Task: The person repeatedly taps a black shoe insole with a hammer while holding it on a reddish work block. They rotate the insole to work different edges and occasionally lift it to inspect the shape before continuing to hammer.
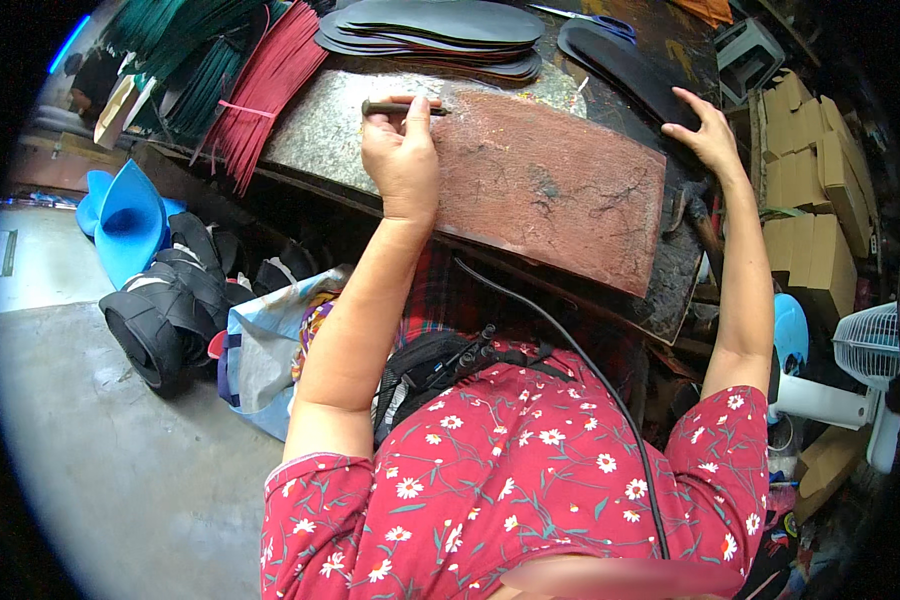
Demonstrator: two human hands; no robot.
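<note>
Colours and patterns at a shoe-sole workbench.

The board (550,190) is rust red, veined with dark cracks and a grey smudge; the bench top (320,135) beneath shows mottled grey-silver. The tool (395,107) in the left hand (402,160) is dark brown. The stacked insoles (435,30) are charcoal with reddish edges, and the insole (620,65) under the right hand (708,135) is black. The strip bundles are crimson (265,95) and dark green (195,60). The moulded forms (125,215) are bright blue. The cardboard boxes (805,190) are tan. The blouse (530,480) is red with white daisies.
</note>
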